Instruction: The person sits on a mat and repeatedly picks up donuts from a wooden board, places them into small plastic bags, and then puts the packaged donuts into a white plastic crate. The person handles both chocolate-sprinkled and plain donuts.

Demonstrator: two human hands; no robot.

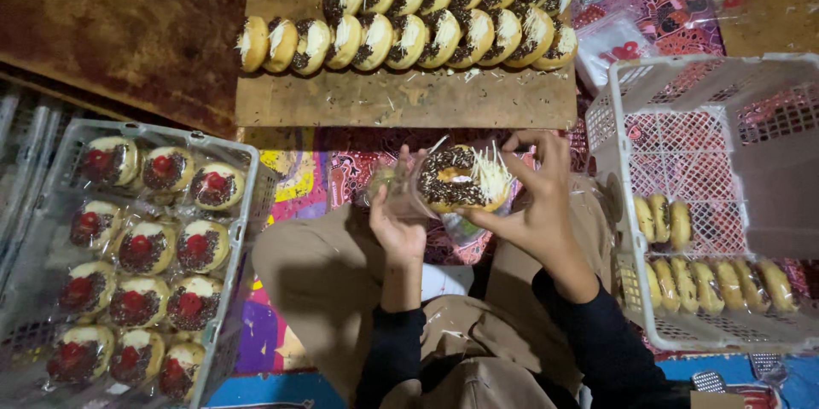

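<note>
Floor mat, board of donuts at 12 | right hand pinching donut dead center, left hand gripping bag | sprinkles probably smear on plastic if it goes in crooked

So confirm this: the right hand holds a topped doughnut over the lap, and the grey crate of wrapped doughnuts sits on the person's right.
Not quite. The right hand does hold the topped doughnut over the lap, but the grey crate of wrapped doughnuts sits on the person's left. The white basket is on the right. The head view shows it.
</note>
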